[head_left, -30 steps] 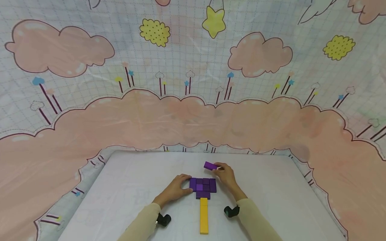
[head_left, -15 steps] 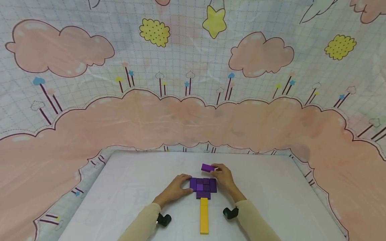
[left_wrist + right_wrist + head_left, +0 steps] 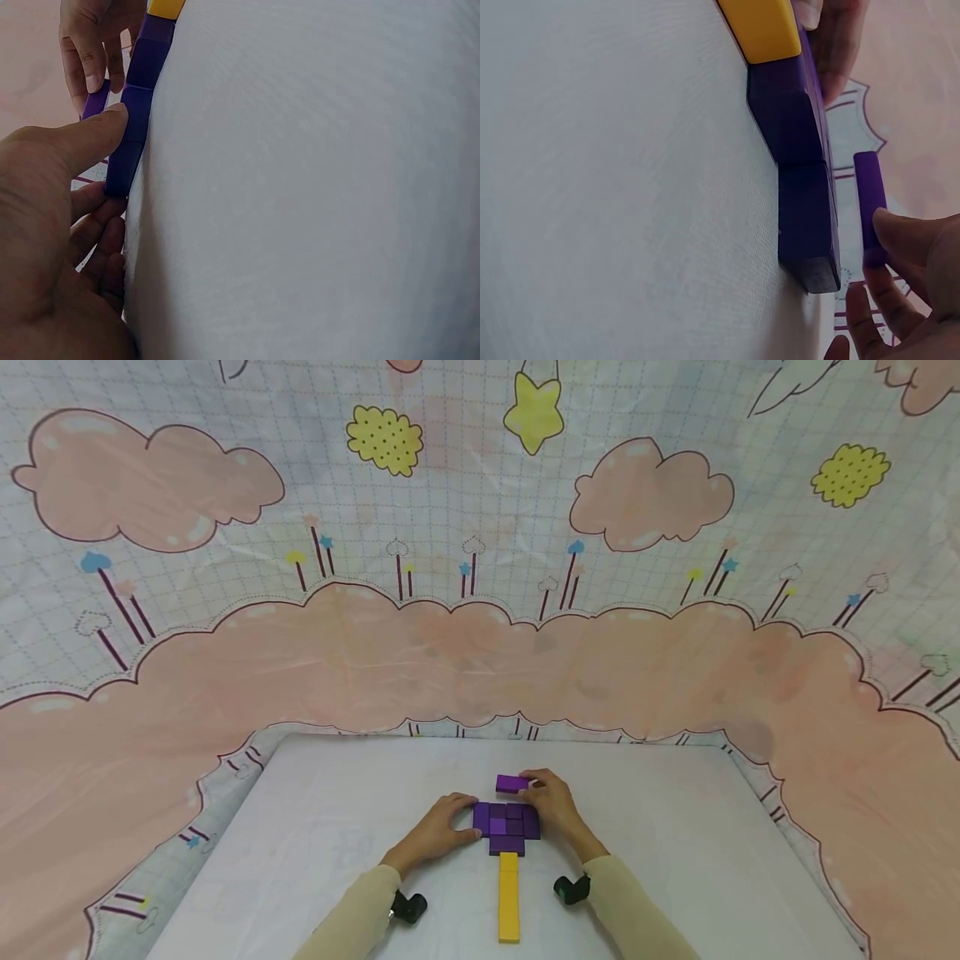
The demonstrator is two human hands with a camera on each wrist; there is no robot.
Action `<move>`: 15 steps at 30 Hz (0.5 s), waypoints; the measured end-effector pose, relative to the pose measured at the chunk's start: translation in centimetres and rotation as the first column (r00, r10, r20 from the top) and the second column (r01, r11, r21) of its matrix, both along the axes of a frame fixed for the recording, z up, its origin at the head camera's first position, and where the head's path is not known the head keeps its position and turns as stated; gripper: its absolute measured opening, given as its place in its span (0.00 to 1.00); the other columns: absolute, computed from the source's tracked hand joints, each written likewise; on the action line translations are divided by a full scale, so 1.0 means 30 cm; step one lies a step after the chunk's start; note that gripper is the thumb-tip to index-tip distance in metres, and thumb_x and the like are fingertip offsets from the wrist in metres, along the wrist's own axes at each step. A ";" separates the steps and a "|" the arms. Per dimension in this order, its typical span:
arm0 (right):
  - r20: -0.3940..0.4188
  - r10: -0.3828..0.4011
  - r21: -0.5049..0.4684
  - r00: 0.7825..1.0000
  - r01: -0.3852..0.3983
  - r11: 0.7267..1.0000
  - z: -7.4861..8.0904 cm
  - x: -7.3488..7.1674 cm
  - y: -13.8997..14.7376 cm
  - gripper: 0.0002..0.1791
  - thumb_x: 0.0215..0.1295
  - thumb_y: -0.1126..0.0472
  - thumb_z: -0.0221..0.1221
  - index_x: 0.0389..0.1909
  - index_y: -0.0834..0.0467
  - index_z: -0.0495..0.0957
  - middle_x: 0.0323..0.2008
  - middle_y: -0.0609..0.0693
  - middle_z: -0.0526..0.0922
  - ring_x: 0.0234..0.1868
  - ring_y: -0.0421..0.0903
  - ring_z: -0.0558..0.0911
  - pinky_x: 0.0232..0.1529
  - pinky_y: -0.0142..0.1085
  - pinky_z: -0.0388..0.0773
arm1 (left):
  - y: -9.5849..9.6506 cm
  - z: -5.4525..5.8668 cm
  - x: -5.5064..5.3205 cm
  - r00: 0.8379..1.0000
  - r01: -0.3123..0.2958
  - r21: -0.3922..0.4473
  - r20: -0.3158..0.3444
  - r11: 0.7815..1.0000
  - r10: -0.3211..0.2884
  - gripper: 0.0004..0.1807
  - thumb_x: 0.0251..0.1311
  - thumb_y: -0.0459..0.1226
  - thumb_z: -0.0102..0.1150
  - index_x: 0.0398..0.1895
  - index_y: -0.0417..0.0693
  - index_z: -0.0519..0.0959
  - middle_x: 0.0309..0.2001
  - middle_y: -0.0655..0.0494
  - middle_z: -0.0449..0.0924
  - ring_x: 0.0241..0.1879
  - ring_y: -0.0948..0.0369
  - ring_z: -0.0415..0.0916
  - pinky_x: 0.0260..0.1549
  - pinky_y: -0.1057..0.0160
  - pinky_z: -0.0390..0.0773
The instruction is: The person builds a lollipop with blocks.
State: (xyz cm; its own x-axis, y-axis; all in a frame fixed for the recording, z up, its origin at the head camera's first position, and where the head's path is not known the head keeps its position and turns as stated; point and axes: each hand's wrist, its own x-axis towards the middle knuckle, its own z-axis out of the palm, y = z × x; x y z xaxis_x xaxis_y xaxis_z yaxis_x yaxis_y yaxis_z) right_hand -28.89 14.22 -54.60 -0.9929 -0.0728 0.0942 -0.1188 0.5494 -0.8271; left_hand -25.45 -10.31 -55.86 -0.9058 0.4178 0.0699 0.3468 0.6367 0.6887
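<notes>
Purple blocks (image 3: 507,844) lie together on the white table, forming a wide cluster above a column of yellow blocks (image 3: 508,902). My left hand (image 3: 431,833) holds the block at the cluster's left end (image 3: 481,820) between thumb and fingers; in the left wrist view the thumb presses that block's near end (image 3: 120,165). My right hand (image 3: 553,802) pinches a loose purple block (image 3: 512,783) by its right end, above the cluster's far edge. In the right wrist view this held block (image 3: 869,187) is raised off the table, apart from the cluster.
The white table (image 3: 337,793) extends on both sides of the blocks. Behind and around it hangs a cloth (image 3: 450,660) printed with clouds and stars. Black wrist cameras (image 3: 572,890) sit at both cuffs.
My right hand has moved left and slightly nearer with the loose purple block, which has turned from slanted to nearly level with the cluster. The left hand stays in place.
</notes>
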 end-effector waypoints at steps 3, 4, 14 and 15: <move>0.001 0.011 0.003 1.000 -0.011 1.000 0.000 0.004 -0.006 0.16 0.62 0.64 0.64 0.51 0.56 0.82 0.53 0.58 0.81 0.51 0.55 0.79 0.52 0.50 0.80 | -0.001 -0.001 0.000 1.000 0.001 -0.005 0.001 1.000 -0.001 0.33 0.59 0.48 0.66 0.66 0.46 0.71 0.65 0.47 0.72 0.68 0.45 0.65 0.69 0.42 0.64; 0.004 0.014 0.007 1.000 -0.014 1.000 0.001 0.005 -0.009 0.16 0.62 0.64 0.64 0.51 0.56 0.82 0.53 0.58 0.81 0.51 0.54 0.80 0.52 0.50 0.80 | -0.001 -0.001 0.000 1.000 -0.001 -0.007 0.007 1.000 0.001 0.33 0.59 0.48 0.66 0.66 0.47 0.71 0.65 0.48 0.72 0.68 0.45 0.65 0.69 0.42 0.64; -0.015 0.051 0.040 0.999 -0.050 0.998 -0.011 0.004 -0.023 0.16 0.61 0.64 0.65 0.50 0.57 0.82 0.50 0.59 0.82 0.49 0.56 0.82 0.53 0.52 0.80 | -0.003 -0.008 -0.003 1.000 0.005 0.015 0.008 1.000 -0.005 0.33 0.60 0.49 0.66 0.66 0.46 0.71 0.65 0.48 0.72 0.68 0.46 0.65 0.69 0.42 0.64; -0.023 0.056 0.045 0.998 -0.055 0.997 -0.014 0.003 -0.023 0.15 0.61 0.64 0.65 0.50 0.57 0.82 0.50 0.59 0.82 0.49 0.56 0.82 0.53 0.52 0.80 | -0.004 -0.008 -0.003 1.000 0.004 0.014 0.007 1.000 -0.004 0.33 0.60 0.49 0.66 0.66 0.46 0.71 0.65 0.48 0.72 0.68 0.46 0.65 0.69 0.42 0.65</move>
